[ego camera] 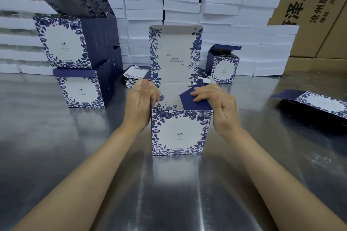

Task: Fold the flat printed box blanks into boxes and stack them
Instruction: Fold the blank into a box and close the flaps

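A blue-and-white floral printed box (179, 133) stands upright on the metal table in front of me, its top open and its tall lid flap (175, 54) raised at the back. My left hand (140, 103) grips the box's upper left side. My right hand (214, 103) presses the dark blue right side flap (189, 102) inward. Folded boxes (80, 62) are stacked two high at the left, lids up. One more folded box (222, 65) stands behind at the right. A flat blank (315, 106) lies at the far right.
White foam slabs (187, 11) are piled in rows along the back of the shiny steel table (169, 193). Brown cartons (309, 5) rise behind them at the right. Several loose printed pieces (134, 75) lie just behind my left hand.
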A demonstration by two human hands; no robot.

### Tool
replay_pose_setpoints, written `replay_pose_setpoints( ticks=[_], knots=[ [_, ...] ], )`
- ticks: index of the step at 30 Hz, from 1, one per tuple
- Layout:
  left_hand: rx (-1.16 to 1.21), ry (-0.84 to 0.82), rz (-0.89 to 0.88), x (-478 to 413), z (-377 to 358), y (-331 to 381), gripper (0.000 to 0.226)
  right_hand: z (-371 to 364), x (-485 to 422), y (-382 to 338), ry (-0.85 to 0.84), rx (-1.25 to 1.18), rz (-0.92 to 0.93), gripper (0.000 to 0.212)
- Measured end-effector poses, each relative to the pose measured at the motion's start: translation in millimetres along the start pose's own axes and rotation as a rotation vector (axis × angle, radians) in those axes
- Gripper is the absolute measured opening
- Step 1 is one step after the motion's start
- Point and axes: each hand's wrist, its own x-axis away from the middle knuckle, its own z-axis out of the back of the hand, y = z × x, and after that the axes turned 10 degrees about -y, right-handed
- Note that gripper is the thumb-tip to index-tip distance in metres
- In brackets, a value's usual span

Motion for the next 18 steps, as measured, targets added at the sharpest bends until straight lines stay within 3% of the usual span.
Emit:
replay_pose_setpoints(
  ticks=[3,6,10,18],
  knots=[
    [-0.042,-0.030,-0.057,1.0,-4.4,5.8,0.078,0.4,1.4,0.5,0.037,0.056,0.005,0.072],
    [0.064,-0.104,-0.089,1.8,-5.6,14.6,0.071,-1.4,-0.4,-0.2,0.051,0.098,0.001,0.055],
    [0.095,-0.128,-0.023,0.9,-5.7,21.0,0.072,-4.6,-1.3,-1.6,-0.005,-0.089,-0.157,0.036],
    [0.170,-0.072,0.078,-2.4,-7.1,20.9,0.072,-6.5,-12.4,0.6,0.043,-0.349,-0.360,0.042]
  ],
)
